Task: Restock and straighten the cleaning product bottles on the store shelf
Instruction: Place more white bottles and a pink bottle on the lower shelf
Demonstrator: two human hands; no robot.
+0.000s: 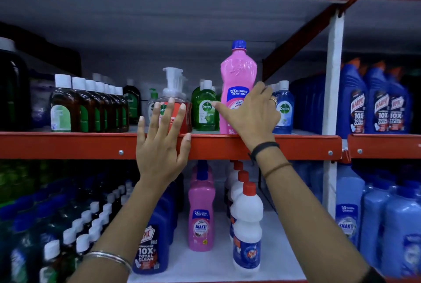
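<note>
A tall pink bottle with a blue cap (238, 73) stands upright at the front of the middle red shelf (68, 145). My right hand (251, 115) wraps around its lower half, thumb across the label. My left hand (163, 143) is spread flat with fingers apart in front of a red pump soap bottle (174, 100), holding nothing; whether it touches the bottle I cannot tell. A green Dettol bottle (205, 106) stands between the two, and a blue Dettol bottle (283, 105) is just right of the pink one.
Brown Dettol bottles (91, 105) line the shelf's left. Blue Harpic bottles (376, 102) fill the bay past the white upright (332, 73). Below stand a pink Shakti bottle (201, 209), white red-capped bottles (247, 221) and blue bottles (387, 225).
</note>
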